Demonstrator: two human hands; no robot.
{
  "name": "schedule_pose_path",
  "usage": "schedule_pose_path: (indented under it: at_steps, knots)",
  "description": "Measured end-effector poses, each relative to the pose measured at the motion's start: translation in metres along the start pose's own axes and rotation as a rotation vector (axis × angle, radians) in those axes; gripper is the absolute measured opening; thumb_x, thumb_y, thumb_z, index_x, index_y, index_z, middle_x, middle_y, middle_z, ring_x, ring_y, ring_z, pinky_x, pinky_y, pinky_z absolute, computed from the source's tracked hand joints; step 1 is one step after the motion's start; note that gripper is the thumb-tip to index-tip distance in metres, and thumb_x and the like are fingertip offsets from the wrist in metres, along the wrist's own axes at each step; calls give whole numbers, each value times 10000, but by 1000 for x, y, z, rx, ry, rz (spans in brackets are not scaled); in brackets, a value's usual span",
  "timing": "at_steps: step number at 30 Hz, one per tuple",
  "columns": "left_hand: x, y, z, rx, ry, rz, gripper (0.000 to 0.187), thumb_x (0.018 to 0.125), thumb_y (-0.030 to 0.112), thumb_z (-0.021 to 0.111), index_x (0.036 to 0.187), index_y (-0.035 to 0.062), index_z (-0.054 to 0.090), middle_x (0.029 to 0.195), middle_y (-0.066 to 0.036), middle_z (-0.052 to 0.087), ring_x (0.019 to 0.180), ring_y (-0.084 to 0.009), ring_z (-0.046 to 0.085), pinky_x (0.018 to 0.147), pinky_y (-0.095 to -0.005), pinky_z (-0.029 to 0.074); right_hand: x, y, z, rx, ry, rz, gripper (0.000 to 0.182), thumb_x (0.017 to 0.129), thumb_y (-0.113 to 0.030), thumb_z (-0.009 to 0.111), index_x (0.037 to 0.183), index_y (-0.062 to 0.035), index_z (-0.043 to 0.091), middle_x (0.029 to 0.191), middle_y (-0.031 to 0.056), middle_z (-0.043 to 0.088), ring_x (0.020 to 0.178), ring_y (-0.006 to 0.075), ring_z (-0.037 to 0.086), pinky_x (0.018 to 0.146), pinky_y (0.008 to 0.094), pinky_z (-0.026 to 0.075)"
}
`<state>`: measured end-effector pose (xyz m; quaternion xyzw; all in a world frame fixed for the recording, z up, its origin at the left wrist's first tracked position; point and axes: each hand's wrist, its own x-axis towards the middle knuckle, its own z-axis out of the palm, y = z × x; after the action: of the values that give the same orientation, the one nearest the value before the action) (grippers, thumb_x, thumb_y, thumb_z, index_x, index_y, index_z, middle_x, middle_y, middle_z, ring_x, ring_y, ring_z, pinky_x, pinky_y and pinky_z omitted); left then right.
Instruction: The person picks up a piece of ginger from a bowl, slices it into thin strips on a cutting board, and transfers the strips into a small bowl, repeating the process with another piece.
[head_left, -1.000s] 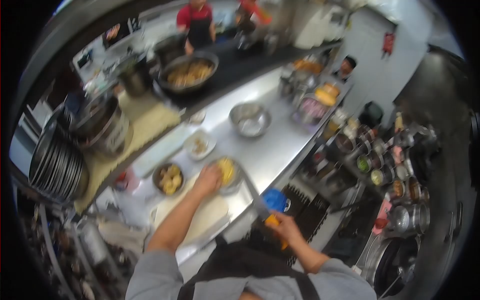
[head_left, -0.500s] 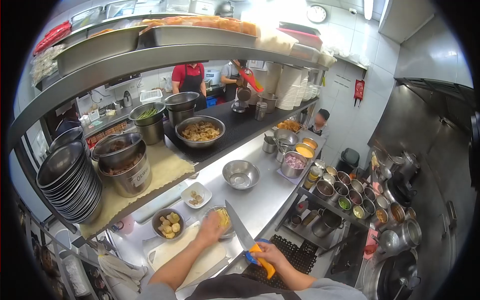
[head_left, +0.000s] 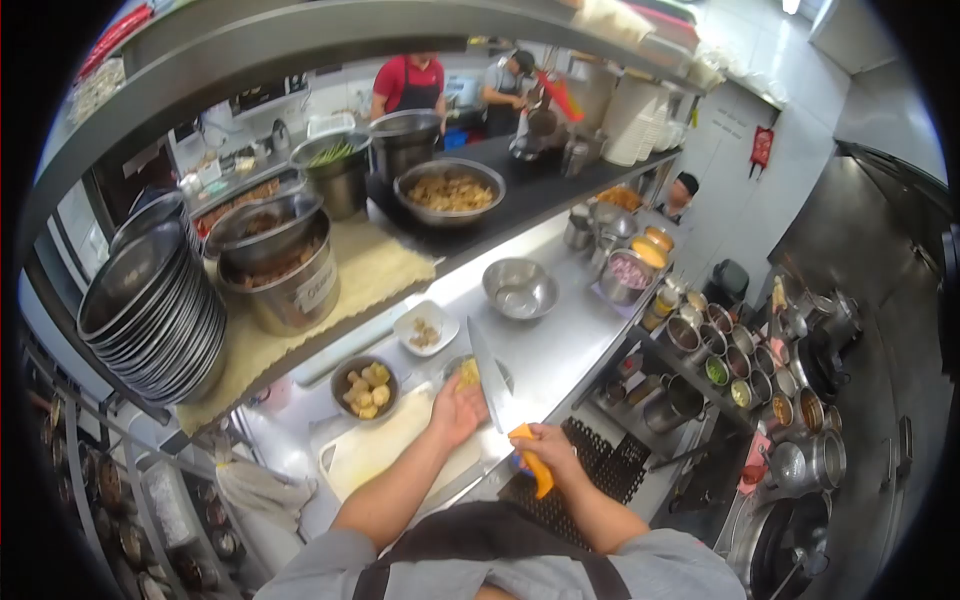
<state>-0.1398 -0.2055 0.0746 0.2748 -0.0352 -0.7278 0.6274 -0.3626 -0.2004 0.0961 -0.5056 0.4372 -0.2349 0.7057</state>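
Observation:
My right hand [head_left: 550, 450] is wrapped round the orange handle of a large knife [head_left: 489, 378], whose blade points up and away from me. My left hand [head_left: 459, 408] is at the near side of a metal bowl [head_left: 502, 374] with yellow pieces in it, palm turned partly up and fingers apart. No object shows in that palm. Left of it, a bowl of peeled yellowish pieces [head_left: 366, 388] stands beside a white cutting board [head_left: 385, 456]. A white square dish [head_left: 426, 329] with small pieces sits behind.
An empty steel bowl [head_left: 520, 289] stands farther back on the steel counter [head_left: 560, 335]. Above the counter, a shelf holds a stack of metal bowls [head_left: 150, 315], a labelled pot [head_left: 290, 295] and a bowl of brown slices [head_left: 450, 192]. Several people stand beyond. Pots of sauces [head_left: 716, 371] are at the right.
The view has tilted and shifted, so the counter items appear higher and farther right. My left hand has drawn back from the yellow pieces and turned its palm up; my right hand still holds the knife.

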Motion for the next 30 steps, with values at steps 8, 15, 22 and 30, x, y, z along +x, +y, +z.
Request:
schedule_pose_path:
  at_steps: [8,15,22,30]
  knots:
    - [36,41,-7,-6,54,73,647,1022,465,437,1246,-136,530,1248,-253,623,1200,-343,597,1056,-454,467,-63,33,-23,70,34,56,251,815,-23,760,1040,50,675,776,79,668,546,141,618,504,249,504]
    - [52,28,-35,1783,-24,539,256,920,156,561,1086,26,707,1148,-182,684,1121,-309,636,1011,-434,487,-97,69,-39,-151,229,62,308,827,-34,750,1107,67,670,793,55,687,543,113,601,516,245,487]
    - [-9,76,-74,1560,262,905,269,861,101,635,1109,24,707,1015,-172,728,925,-336,701,880,-395,547,-80,61,-15,-796,71,-256,372,762,-200,789,1085,-32,714,886,220,698,818,385,689,736,396,547]
    - [-116,161,-184,1661,870,777,293,857,156,632,1115,41,709,1003,-152,737,896,-268,725,847,-371,566,-10,74,21,-1150,-192,-304,369,766,-199,755,1106,-65,703,938,190,702,875,392,669,773,463,534]
